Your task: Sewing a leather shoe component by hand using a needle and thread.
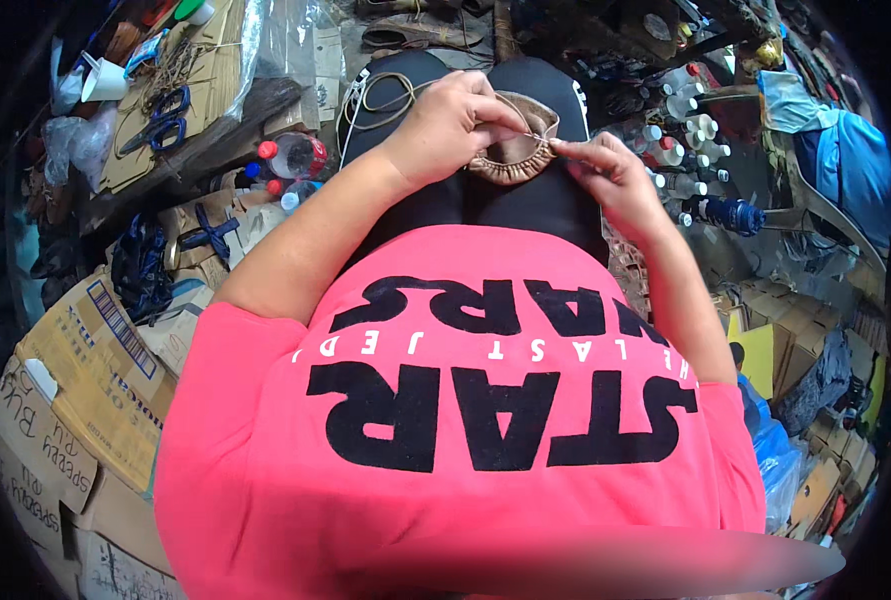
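Observation:
A brown leather moccasin upper [511, 176] with a puckered, gathered edge rests over my thighs. My left hand [443, 128] reaches over it from the left. Its fingertips are pinched at the stitched rim, where a thin cord shows; a needle, if any, is too small to make out. A tan cord [372, 103] loops out beside that hand across my left leg. On the right side, my right hand [613, 178] grips the upper's rim between thumb and forefinger, its other fingers curled loosely.
Blue-handled scissors [168, 122] lie on cardboard at the left, near a white cup [104, 78]. Plastic bottles [293, 156] stand by my left leg, and several more [681, 152] crowd the right. Cardboard boxes [115, 360] fill the lower left. A blue cloth [845, 165] hangs at the far right.

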